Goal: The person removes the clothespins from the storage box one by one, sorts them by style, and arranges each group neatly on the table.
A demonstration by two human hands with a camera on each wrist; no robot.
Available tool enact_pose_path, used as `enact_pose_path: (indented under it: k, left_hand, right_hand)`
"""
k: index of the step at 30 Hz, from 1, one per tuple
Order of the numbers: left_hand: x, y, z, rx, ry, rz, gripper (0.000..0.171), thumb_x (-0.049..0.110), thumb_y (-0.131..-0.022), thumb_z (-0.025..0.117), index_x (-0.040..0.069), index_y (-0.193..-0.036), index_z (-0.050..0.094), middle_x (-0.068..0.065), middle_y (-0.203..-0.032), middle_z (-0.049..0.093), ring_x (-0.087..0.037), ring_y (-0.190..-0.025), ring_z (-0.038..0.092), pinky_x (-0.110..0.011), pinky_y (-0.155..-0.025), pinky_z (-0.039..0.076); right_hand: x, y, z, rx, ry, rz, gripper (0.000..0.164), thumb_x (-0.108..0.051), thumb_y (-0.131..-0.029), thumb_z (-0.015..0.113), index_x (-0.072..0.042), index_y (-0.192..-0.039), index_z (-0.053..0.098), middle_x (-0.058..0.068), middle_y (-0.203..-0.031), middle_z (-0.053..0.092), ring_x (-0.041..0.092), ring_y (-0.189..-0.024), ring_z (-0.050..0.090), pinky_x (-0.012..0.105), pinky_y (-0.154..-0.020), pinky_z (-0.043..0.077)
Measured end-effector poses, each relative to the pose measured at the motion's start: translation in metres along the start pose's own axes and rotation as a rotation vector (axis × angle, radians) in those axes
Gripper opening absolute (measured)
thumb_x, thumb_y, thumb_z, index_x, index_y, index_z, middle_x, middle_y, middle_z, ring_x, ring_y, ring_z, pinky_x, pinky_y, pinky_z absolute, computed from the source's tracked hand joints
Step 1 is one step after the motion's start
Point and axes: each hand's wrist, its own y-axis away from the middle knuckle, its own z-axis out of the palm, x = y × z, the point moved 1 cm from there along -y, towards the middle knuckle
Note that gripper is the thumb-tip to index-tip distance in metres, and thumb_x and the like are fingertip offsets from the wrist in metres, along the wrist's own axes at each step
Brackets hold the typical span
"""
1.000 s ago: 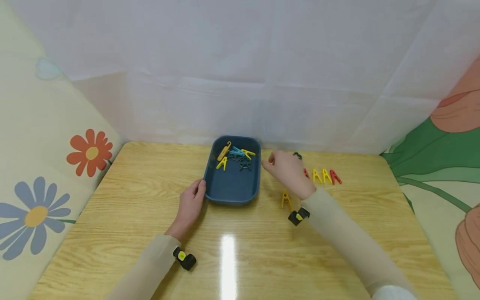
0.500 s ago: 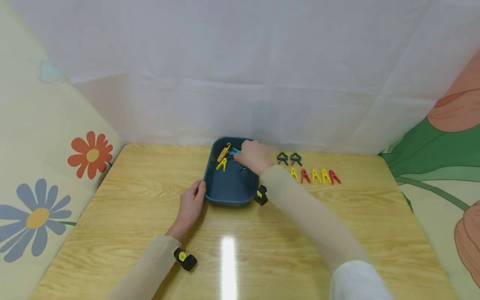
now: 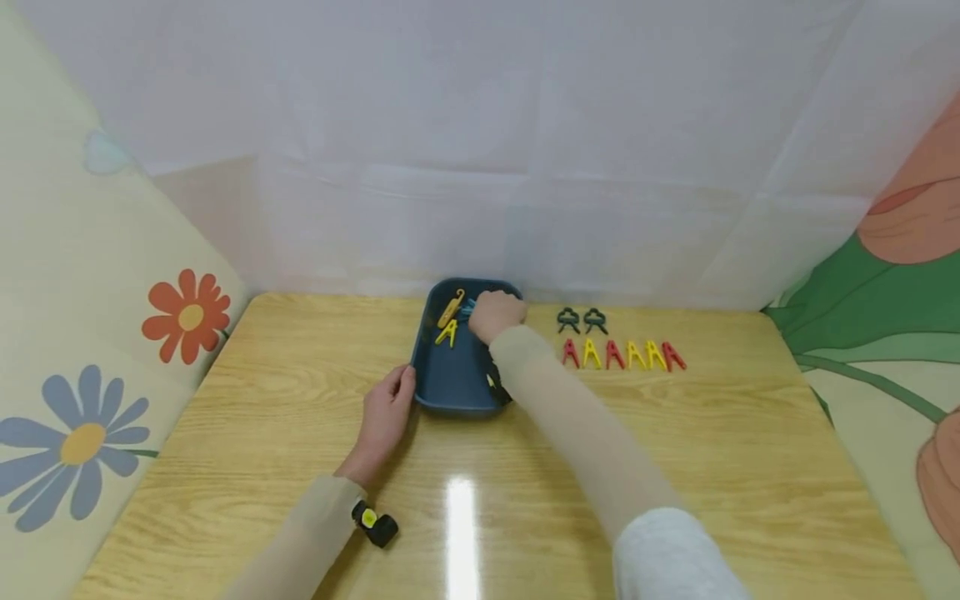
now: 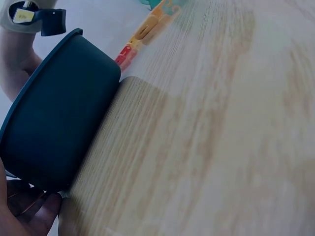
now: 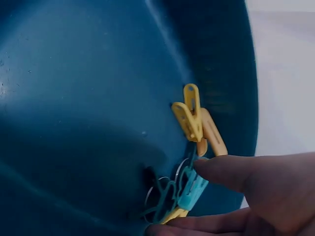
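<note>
A dark blue tray (image 3: 453,379) stands on the wooden table. My left hand (image 3: 387,404) grips its left edge, with curled fingers (image 4: 42,211) against the outer wall. My right hand (image 3: 497,315) reaches inside at the back right. In the right wrist view, its thumb and fingers lie apart around a light blue clip (image 5: 192,189), a yellow clip (image 5: 175,215) and dark green wire-like clips (image 5: 165,199); a firm hold cannot be seen. Another yellow clip (image 3: 447,332) and an orange hooked clip (image 3: 451,308) lie beside them in the tray.
Right of the tray, two dark green clips (image 3: 582,321) lie above a row of red and yellow clips (image 3: 635,356). An orange hooked clip (image 4: 152,22) also lies on the table, hidden from the head view by the right sleeve. A white sheet (image 3: 390,217) hangs behind.
My right hand has moved left from beside the tray into it, over the blue and dark green clips. The row of clips has come into view. My left hand stays at the tray edge.
</note>
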Motion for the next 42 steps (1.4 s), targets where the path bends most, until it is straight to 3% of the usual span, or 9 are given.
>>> enact_pose_path:
  k: [8, 16, 24, 35, 42]
  left_hand:
    - [-0.001, 0.0, 0.001, 0.004, -0.001, 0.011, 0.038, 0.022, -0.111, 0.048, -0.005, -0.127, 0.069, -0.026, -0.125, 0.07, -0.039, -0.12, 0.064, -0.052, -0.104, 0.05]
    - [0.001, -0.001, 0.001, 0.004, -0.007, 0.001, 0.039, 0.023, -0.112, 0.047, -0.005, -0.128, 0.069, -0.025, -0.126, 0.07, -0.038, -0.121, 0.064, -0.052, -0.104, 0.05]
    - [0.0, -0.001, 0.001, 0.008, 0.0, -0.005, 0.039, 0.023, -0.111, 0.048, -0.005, -0.127, 0.069, -0.025, -0.126, 0.07, -0.038, -0.121, 0.064, -0.051, -0.105, 0.049]
    - [-0.003, 0.002, 0.002, -0.001, 0.008, -0.008, 0.039, 0.023, -0.112, 0.047, -0.005, -0.128, 0.068, -0.025, -0.125, 0.07, -0.038, -0.121, 0.064, -0.051, -0.105, 0.049]
    - [-0.002, 0.0, 0.001, 0.008, 0.004, 0.001, 0.039, 0.024, -0.112, 0.047, -0.005, -0.127, 0.069, -0.025, -0.124, 0.07, -0.038, -0.12, 0.065, -0.051, -0.104, 0.05]
  right_hand:
    - [0.0, -0.007, 0.011, -0.052, 0.046, 0.016, 0.04, -0.031, -0.11, 0.047, -0.011, -0.138, 0.066, 0.011, -0.134, 0.068, 0.029, -0.117, 0.066, 0.041, -0.089, 0.058]
    - [-0.008, -0.007, 0.011, -0.028, 0.088, 0.044, 0.039, -0.031, -0.111, 0.045, -0.013, -0.137, 0.068, 0.009, -0.134, 0.068, 0.025, -0.112, 0.067, 0.038, -0.072, 0.059]
    - [-0.012, -0.012, 0.015, -0.077, 0.113, 0.051, 0.041, -0.032, -0.112, 0.042, -0.017, -0.142, 0.064, 0.007, -0.133, 0.069, 0.023, -0.108, 0.067, 0.035, -0.065, 0.056]
    - [-0.011, -0.016, 0.021, -0.103, 0.114, 0.071, 0.041, -0.033, -0.111, 0.043, -0.016, -0.141, 0.065, 0.008, -0.131, 0.069, 0.023, -0.105, 0.067, 0.036, -0.064, 0.057]
    - [-0.012, -0.015, 0.019, -0.119, 0.121, 0.053, 0.043, -0.033, -0.113, 0.039, -0.017, -0.146, 0.061, 0.008, -0.126, 0.07, 0.02, -0.091, 0.066, 0.032, -0.051, 0.048]
